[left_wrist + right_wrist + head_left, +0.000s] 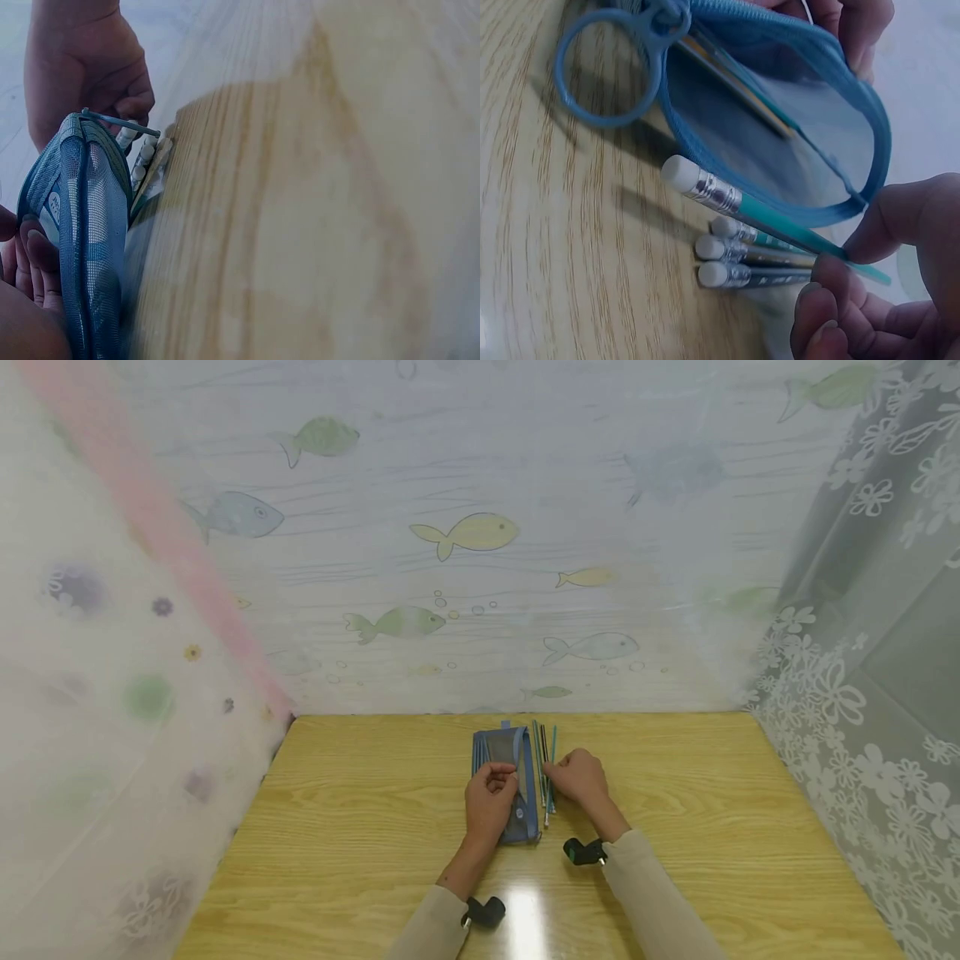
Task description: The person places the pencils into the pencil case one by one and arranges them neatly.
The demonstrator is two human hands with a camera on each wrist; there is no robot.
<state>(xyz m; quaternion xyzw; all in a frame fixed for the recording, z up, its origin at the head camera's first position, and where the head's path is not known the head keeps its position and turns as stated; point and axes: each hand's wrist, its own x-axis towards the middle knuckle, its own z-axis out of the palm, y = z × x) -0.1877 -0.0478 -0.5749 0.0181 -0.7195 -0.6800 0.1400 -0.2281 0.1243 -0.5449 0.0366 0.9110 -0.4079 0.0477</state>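
A blue mesh pencil case (501,745) lies on the table, its zipped mouth spread wide in the right wrist view. My left hand (491,802) pinches the far rim of that mouth, with fingers (862,34) on the zipper edge. Between thumb and fingers, my right hand (581,777) holds a teal pencil (780,226), its white eraser end raised beside the mouth. Several more pencils (739,274) lie side by side under it, erasers aligned. Inside the case a yellowish pencil (739,90) shows.
The wooden table (360,827) meets a fish-printed curtain (480,635) at its back edge. Lace fabric (847,735) hangs along the right side. A round blue zipper ring (564,71) sticks out from the case end. Black wrist cameras (486,912) sit at both cuffs.
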